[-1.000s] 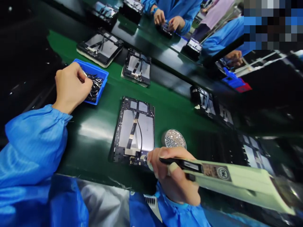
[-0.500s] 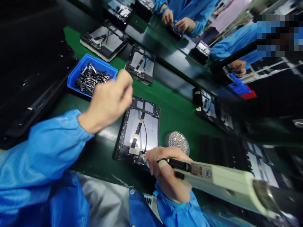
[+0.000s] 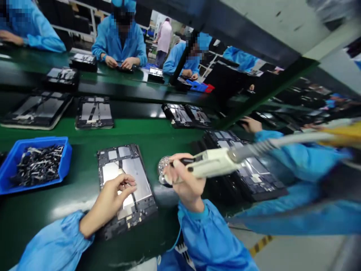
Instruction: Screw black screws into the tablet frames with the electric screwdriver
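At the left, a blue plastic bin (image 3: pixel 34 141) holds many small black metal parts (image 3: pixel 38 165), so much of this stock is left. On the green worktop (image 3: pixel 84 130), the left hand (image 3: pixel 111 199) curls over a tablet frame (image 3: pixel 138 169) with its fingers nearly closed; I cannot tell if they pinch something. Just right, a round perforated metal dish (image 3: pixel 163 165) sits by the right hand (image 3: pixel 183 180), which is closed around an electric screwdriver (image 3: pixel 214 163). More tablet frames (image 3: pixel 248 169) lie further right. How much of the near frame is finished, I cannot tell.
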`<act>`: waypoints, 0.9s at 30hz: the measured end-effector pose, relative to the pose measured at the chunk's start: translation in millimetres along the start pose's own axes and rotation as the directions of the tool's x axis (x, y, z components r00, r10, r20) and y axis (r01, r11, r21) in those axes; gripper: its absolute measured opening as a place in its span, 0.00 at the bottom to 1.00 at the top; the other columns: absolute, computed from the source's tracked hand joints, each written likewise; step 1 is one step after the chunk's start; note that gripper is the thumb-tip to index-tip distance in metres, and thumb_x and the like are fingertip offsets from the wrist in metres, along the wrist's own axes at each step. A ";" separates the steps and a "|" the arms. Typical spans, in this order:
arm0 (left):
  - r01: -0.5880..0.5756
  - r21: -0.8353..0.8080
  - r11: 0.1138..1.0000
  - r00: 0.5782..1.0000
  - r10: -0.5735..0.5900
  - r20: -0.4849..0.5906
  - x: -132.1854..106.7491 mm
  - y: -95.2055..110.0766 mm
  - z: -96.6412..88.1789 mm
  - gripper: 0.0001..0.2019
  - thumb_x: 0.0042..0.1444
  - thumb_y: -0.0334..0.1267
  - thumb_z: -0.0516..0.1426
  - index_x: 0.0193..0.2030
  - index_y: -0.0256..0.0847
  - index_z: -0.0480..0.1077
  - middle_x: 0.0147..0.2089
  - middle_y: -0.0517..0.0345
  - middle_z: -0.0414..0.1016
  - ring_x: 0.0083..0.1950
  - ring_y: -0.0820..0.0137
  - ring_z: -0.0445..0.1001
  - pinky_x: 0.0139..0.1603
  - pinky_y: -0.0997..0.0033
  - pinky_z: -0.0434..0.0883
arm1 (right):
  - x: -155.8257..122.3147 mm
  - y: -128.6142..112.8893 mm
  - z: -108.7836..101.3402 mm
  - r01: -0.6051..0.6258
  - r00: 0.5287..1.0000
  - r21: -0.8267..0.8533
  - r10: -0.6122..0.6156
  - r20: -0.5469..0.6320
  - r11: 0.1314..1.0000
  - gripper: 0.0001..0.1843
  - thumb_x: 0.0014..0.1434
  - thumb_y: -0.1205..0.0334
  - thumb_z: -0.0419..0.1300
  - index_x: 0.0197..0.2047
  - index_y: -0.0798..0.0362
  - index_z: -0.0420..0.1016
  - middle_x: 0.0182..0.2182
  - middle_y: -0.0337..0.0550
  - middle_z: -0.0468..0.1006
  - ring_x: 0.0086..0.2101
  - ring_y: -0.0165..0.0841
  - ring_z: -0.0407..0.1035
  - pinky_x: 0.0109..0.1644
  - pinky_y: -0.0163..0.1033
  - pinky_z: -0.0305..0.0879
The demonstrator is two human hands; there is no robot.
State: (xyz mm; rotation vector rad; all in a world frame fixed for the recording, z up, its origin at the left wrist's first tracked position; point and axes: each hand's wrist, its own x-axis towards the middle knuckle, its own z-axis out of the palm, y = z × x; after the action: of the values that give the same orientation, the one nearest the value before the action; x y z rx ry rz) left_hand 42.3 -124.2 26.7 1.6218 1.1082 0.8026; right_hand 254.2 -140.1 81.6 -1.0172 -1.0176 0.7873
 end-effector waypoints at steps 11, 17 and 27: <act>0.227 -0.111 0.967 0.946 -0.246 -0.209 4.5 11.6 -41.7 0.34 0.45 0.70 0.67 0.43 0.39 0.82 0.45 0.43 0.87 0.34 0.55 0.86 0.32 0.63 0.86 | 43.2 49.8 -14.1 -0.026 0.981 0.059 0.037 -0.191 0.998 0.22 0.51 0.54 0.75 0.17 0.49 0.68 0.12 0.30 0.64 0.14 0.27 0.61 0.23 0.39 0.71; 0.227 0.103 0.968 0.919 -0.178 -0.351 9.0 5.7 -61.0 0.29 0.48 0.67 0.66 0.45 0.43 0.82 0.41 0.49 0.88 0.35 0.56 0.86 0.41 0.62 0.86 | 43.5 48.2 -11.9 -0.065 0.981 0.034 0.070 -0.179 0.997 0.23 0.51 0.56 0.73 0.16 0.49 0.66 0.11 0.31 0.64 0.14 0.27 0.61 0.22 0.38 0.71; 0.213 0.050 0.976 0.875 -0.168 -0.455 42.1 -13.1 -77.7 0.26 0.48 0.56 0.65 0.48 0.41 0.81 0.54 0.46 0.85 0.56 0.53 0.83 0.63 0.52 0.80 | 41.8 49.8 -11.7 -0.058 0.979 0.026 0.062 -0.192 0.998 0.17 0.51 0.56 0.74 0.21 0.49 0.71 0.12 0.30 0.65 0.14 0.28 0.61 0.23 0.40 0.72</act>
State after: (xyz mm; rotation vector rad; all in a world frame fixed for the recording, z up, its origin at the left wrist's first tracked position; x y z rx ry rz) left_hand -14.8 -56.4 37.8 1.4088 1.6321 1.0334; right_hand 276.1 -89.4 45.5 -1.0881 -0.8145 0.7311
